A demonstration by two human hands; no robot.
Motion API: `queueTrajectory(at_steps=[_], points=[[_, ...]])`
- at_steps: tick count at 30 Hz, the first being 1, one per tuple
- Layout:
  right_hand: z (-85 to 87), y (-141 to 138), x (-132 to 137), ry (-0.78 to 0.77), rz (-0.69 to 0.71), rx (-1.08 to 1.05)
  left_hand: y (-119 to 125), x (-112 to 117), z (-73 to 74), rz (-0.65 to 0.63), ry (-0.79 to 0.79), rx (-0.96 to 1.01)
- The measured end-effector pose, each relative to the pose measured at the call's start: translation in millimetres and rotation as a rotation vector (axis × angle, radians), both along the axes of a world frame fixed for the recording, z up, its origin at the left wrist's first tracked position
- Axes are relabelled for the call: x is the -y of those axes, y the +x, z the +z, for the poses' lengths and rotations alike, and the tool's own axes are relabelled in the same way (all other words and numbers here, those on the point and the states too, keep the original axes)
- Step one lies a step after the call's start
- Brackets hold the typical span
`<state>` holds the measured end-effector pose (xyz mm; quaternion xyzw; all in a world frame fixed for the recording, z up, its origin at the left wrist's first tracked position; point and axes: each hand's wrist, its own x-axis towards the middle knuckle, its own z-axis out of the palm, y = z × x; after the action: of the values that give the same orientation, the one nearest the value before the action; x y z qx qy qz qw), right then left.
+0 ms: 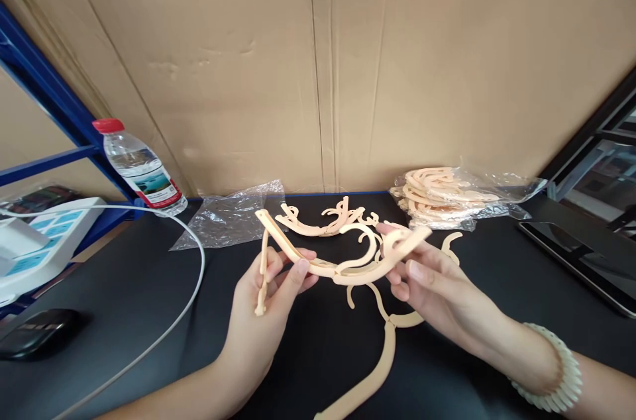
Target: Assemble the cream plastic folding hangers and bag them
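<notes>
Two bare hands hold one curved peach plastic piece between them, raised above the black table at the middle of the frame. The left hand is partly closed, its thumb pressed on the piece near its left end and its fingers curled beneath. A thin straight strip of the same plastic hangs down across that palm. The right hand pinches the right end with bent fingers, and a pale beaded bracelet circles its wrist at lower right.

More loose peach pieces lie on the table just behind the hands, and a long one lies below them at lower centre. A clear bag of stacked peach pieces sits at upper right against the cardboard wall, and an empty-looking clear plastic bag lies left of centre.

At upper left a water bottle with a red cap leans by a blue frame. Its label shows red and blue-green, but the writing is too small to read. A white cable loops past a white device whose pale blue panels are illegible. A black mouse lies at lower left, and a dark tablet at the right edge.
</notes>
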<state>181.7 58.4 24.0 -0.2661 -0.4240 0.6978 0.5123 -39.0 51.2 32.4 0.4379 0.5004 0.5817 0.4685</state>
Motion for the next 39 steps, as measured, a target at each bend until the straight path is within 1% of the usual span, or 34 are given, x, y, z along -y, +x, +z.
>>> queueTrajectory(at_steps=[4,8,12,15,17,19,22,23,24,27,30,33,35,37,39], points=[[-7.3,-13.8,2.5,-0.039,0.068,-0.035,8.6,7.5,-4.8,-0.1,-0.002,-0.033],[-14.1,-25.1,6.9,-0.044,0.138,-0.004,14.5,11.4,-7.5,-0.199,0.028,-0.046],[-16.4,-31.6,5.3,-0.079,0.182,-0.04,16.9,11.6,-7.0,-0.237,0.073,-0.095],[-17.0,-34.7,3.2,-0.104,0.155,-0.053,19.7,11.6,-5.2,-0.234,0.086,-0.142],[-17.3,-35.5,2.8,-0.126,0.119,-0.033,21.2,12.2,-4.8,-0.254,0.093,-0.151],[-17.6,-34.2,2.9,-0.156,0.06,-0.009,20.1,13.1,-5.7,-0.332,0.076,-0.134],[-18.0,-27.0,2.9,-0.212,-0.043,0.02,11.2,11.7,-7.4,-0.523,0.058,-0.045],[-18.0,-23.3,2.5,-0.22,-0.073,0.022,6.6,9.7,-7.3,-0.55,0.063,-0.007],[-17.8,-19.1,1.9,-0.22,-0.094,0.023,1.7,6.9,-6.6,-0.544,0.07,0.026],[-16.5,-6.1,-1.0,-0.189,-0.119,0.046,-11.3,-3.7,-0.7,-0.424,0.054,0.094],[-14.3,3.2,-4.6,-0.187,-0.146,0.103,-17.4,-9.3,7.0,-0.348,0.036,0.061],[-12.8,7.2,-7.5,-0.181,-0.165,0.165,-17.5,-5.9,11.0,-0.34,0.021,-0.114],[-12.7,8.5,-8.6,-0.144,-0.149,0.218,-16.5,-2.3,11.1,-0.354,0.021,-0.17],[-12.8,9.3,-8.6,-0.109,-0.106,0.266,-16.0,-0.7,10.5,-0.362,0.032,-0.121],[-12.2,9.3,-7.2,-0.097,-0.057,0.303,-16.1,-1.5,10.3,-0.366,0.041,-0.026]])
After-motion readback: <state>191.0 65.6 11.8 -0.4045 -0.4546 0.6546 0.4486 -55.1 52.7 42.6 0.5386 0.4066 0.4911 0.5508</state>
